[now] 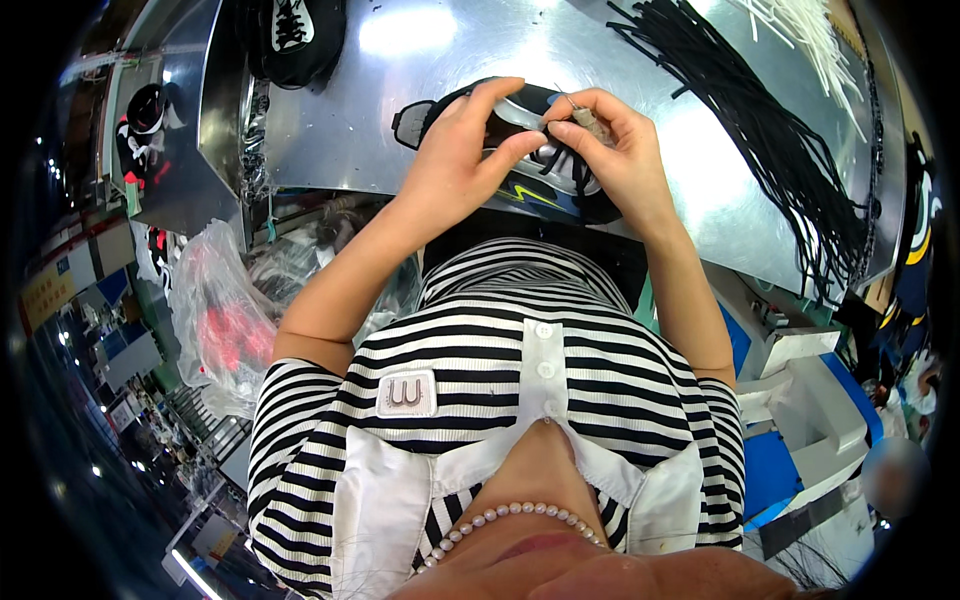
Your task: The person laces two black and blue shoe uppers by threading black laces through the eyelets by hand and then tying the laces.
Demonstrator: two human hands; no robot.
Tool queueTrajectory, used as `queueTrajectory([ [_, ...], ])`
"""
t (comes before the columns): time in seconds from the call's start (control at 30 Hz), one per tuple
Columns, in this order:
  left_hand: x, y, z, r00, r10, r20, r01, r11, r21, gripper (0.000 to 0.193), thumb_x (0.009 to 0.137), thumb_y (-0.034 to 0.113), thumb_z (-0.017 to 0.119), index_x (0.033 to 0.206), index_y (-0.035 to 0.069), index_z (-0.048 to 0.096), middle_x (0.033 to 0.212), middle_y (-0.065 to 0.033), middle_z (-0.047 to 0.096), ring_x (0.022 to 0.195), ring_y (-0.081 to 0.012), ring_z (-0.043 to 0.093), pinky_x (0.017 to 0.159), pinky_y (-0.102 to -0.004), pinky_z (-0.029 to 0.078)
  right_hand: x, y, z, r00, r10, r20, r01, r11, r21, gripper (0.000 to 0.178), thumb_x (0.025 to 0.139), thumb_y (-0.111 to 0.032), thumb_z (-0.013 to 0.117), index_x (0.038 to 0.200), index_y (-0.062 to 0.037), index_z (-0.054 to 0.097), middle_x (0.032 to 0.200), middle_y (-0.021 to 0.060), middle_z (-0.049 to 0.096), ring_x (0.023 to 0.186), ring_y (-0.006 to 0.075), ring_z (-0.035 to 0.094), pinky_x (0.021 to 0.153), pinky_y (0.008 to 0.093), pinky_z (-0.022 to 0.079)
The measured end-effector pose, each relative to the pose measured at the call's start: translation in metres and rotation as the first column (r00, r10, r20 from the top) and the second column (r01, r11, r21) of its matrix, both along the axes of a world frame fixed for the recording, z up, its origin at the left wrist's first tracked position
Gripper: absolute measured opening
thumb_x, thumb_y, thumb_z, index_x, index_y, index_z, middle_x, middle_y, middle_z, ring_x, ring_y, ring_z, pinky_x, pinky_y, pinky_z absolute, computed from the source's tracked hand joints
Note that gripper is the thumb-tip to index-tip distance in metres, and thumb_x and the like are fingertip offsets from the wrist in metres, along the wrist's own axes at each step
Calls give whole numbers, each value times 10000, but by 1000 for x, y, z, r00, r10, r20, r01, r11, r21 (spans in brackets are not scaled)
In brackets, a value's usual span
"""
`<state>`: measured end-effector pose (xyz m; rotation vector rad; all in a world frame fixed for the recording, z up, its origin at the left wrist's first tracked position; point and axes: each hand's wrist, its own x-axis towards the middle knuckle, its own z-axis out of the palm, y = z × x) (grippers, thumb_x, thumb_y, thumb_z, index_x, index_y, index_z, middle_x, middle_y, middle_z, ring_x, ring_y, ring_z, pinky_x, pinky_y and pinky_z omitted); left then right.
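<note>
A dark sneaker (565,203) with a yellow-green zigzag on its side lies at the near edge of the metal table. My left hand (462,152) grips it around the opening, thumb and fingers on either side of a pale tongue or lining. Over the lacing area, my right hand (618,150) has its thumb and index finger pinched together at a black shoelace (568,165). A small hooked tool (588,121) with a beige wrapped handle and thin metal tip rests within the same hand. The pinched lace end is partly hidden by my fingers.
A long bundle of black shoelaces (740,120) spreads across the metal table (340,140) on the right, with white laces (800,35) beyond. Another black shoe (292,40) stands at the far left. Plastic bags (215,310) hang left of me; blue-and-white bins (800,410) are at right.
</note>
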<state>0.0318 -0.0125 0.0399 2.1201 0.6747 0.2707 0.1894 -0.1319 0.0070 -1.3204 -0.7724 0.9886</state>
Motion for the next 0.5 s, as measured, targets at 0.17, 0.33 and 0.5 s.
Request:
queueTrajectory([
  [0.17, 3, -5, -10, 992, 98, 86, -104, 992, 72, 386, 855, 137, 748, 1197, 22, 613, 1004, -83, 649, 839, -141, 616, 767, -255, 498, 3, 8, 8, 982, 38, 184, -30, 999, -44, 139, 880, -104, 669, 978, -6, 682, 985, 52, 631, 873, 127, 620, 780, 251, 482],
  [0.33, 6, -9, -7, 988, 129, 87, -137, 987, 85, 348, 824, 71, 749, 1151, 23, 639, 1051, -66, 638, 844, -119, 604, 758, -241, 486, -1, 0, 22, 994, -23, 109, 29, 998, -58, 172, 924, -124, 637, 1043, 0, 642, 960, 99, 665, 864, 155, 656, 775, 272, 502],
  [0.5, 4, -8, -13, 980, 134, 150, -145, 988, 61, 375, 812, 40, 748, 1167, 28, 626, 1062, -58, 633, 855, -115, 604, 768, -243, 486, -6, -19, 17, 928, 34, 370, 3, 995, -99, 138, 952, -130, 612, 1014, -8, 598, 843, 114, 691, 782, 193, 696, 687, 289, 521],
])
